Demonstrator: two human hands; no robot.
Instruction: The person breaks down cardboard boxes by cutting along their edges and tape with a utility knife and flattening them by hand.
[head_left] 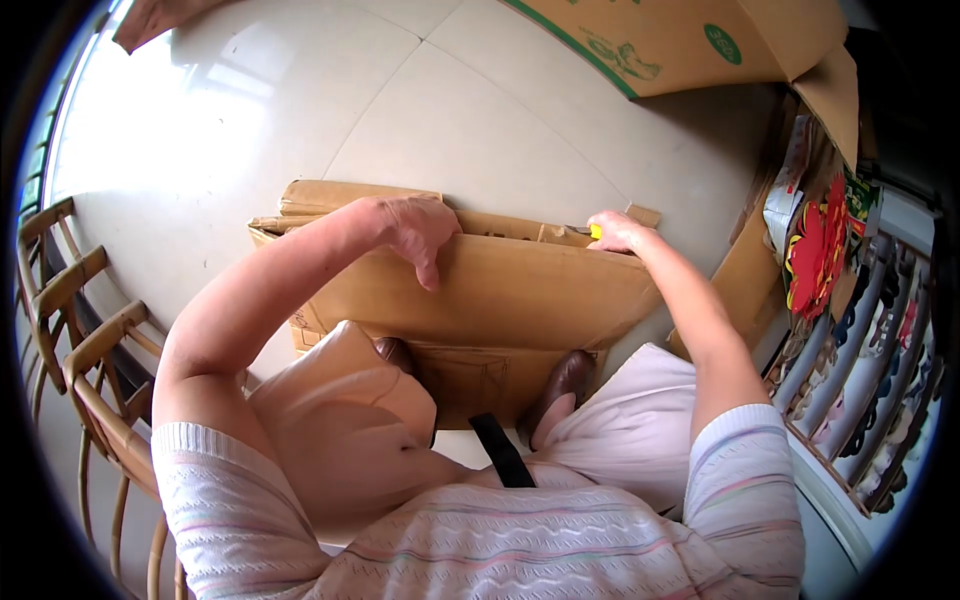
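Note:
A brown cardboard box, partly flattened, stands on the floor in front of my knees. My left hand grips its upper edge, thumb down the near side and the other fingers hidden behind the panel. At the right end of the same edge is my right hand, closed around a yellow utility knife. Its blade points left, close to the folded cardboard. Most of the knife's handle is covered by my fingers.
My brown shoes rest on the lower cardboard panel. A large carton with green print lies at the upper right. Bamboo chairs stand at left. A shoe rack lines the right, with a red and yellow item nearby.

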